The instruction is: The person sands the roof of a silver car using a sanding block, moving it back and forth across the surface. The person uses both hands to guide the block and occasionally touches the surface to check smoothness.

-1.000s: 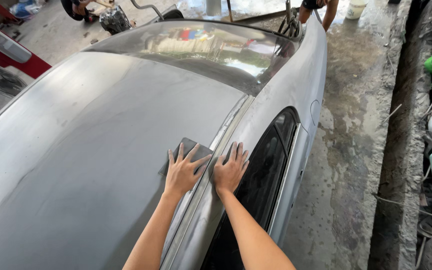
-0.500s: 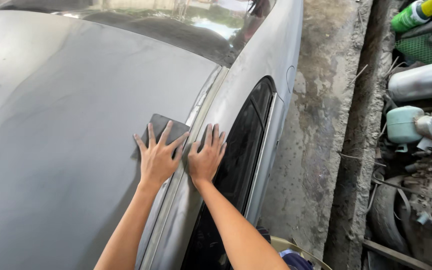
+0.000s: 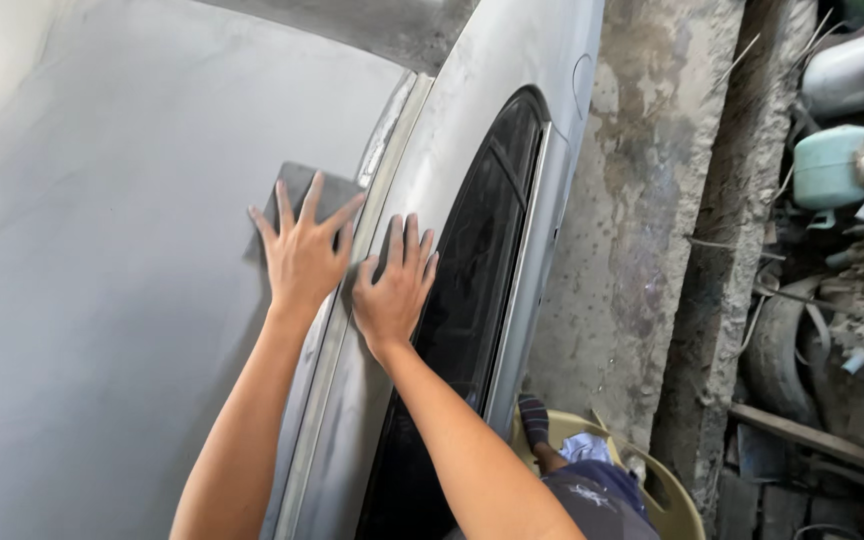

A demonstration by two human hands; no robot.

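My left hand (image 3: pixel 304 252) lies flat with fingers spread on a dark grey sheet of sandpaper (image 3: pixel 297 187), pressing it onto the dull grey car roof (image 3: pixel 102 300) near its right edge. My right hand (image 3: pixel 393 285) rests flat beside it, fingers together, on the roof rail just above the dark side window (image 3: pixel 472 290). The two hands almost touch. Most of the sandpaper is hidden under my left palm.
A rough concrete floor (image 3: pixel 642 220) runs along the car's right side. Below the window stands a yellowish basin (image 3: pixel 677 505), with my foot and dark shorts showing. At the far right lie scrap parts, a pale green tank (image 3: pixel 832 165) and an old tyre.
The view has tilted down and closer to the car's side. Both hands stay flat on the roof edge in the same pose, the left one still on the sandpaper.
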